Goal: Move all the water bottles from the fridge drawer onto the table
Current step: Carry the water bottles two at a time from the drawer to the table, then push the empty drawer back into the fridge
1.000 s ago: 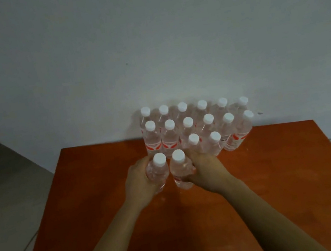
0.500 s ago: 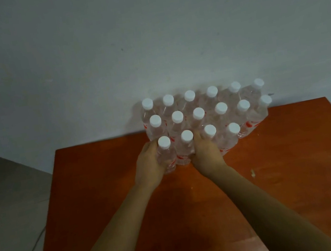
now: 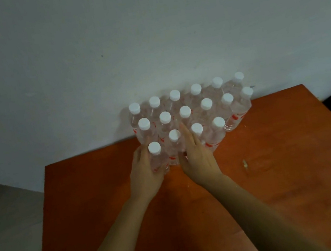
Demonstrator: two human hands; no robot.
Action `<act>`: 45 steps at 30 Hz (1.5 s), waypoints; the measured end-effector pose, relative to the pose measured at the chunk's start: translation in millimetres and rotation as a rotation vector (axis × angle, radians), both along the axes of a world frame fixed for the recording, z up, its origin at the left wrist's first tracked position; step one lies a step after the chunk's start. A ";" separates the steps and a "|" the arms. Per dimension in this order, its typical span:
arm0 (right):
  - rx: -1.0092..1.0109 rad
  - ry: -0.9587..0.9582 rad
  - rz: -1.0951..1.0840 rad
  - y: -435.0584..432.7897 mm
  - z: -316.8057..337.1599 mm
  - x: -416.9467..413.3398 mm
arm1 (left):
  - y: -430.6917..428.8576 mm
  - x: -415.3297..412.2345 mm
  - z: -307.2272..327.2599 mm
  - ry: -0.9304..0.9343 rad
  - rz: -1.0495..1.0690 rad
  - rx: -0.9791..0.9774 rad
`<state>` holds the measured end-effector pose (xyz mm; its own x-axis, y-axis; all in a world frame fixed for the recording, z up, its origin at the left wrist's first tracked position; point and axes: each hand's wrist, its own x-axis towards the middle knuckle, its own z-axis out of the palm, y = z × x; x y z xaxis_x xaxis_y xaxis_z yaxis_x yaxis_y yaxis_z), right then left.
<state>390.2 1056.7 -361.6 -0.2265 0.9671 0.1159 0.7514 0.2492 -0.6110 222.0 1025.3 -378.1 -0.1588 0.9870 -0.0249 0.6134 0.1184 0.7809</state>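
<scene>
A: What do the water bottles (image 3: 189, 119) look like?

B: Clear plastic, white screw caps, red-printed labels low on the bodies. They stand upright, packed touching each other in three rows at the far edge of the orange-brown table (image 3: 276, 173), hard against the pale wall (image 3: 145, 31). The back two rows have six caps each; the front row has four.

A: And the front-left bottle (image 3: 157, 157)?

B: It stands at the near-left corner of the group, a little forward of its row. The left hand (image 3: 146, 176) is wrapped round its left side and lower body, palm against the plastic, fingers curled on it.

A: The right hand (image 3: 198, 161)?

B: Flat and extended, fingers straight and together, pointing away from the person. It lies along the right side of the second front-row bottle (image 3: 174, 145), fingertip reaching up between the caps. The fingers aren't closed round anything; whether the thumb presses the bottle I can't quite tell, as the picture is dim there.

A: The arms?

B: Both forearms are bare and come up from the bottom edge, converging toward the bottles. A small pale scrap (image 3: 244, 164) lies on the table to the right of the hands.
</scene>
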 end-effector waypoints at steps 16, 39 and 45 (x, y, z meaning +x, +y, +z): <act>0.515 -0.348 -0.580 -132.7 148.9 244.6 | -47.3 181.1 192.6 0.534 -0.209 0.581; 0.348 -0.571 -1.655 -707.3 122.2 714.0 | -430.6 806.1 170.4 0.378 -1.229 0.905; 0.163 -0.655 -1.743 -779.6 115.0 825.4 | -501.6 963.4 152.3 0.321 -1.405 0.821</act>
<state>1215.7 277.0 -246.7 0.8369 0.1194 0.5342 0.2676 -0.9406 -0.2090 1185.4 523.7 -225.8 0.9139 0.0879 0.3964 0.0165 -0.9835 0.1801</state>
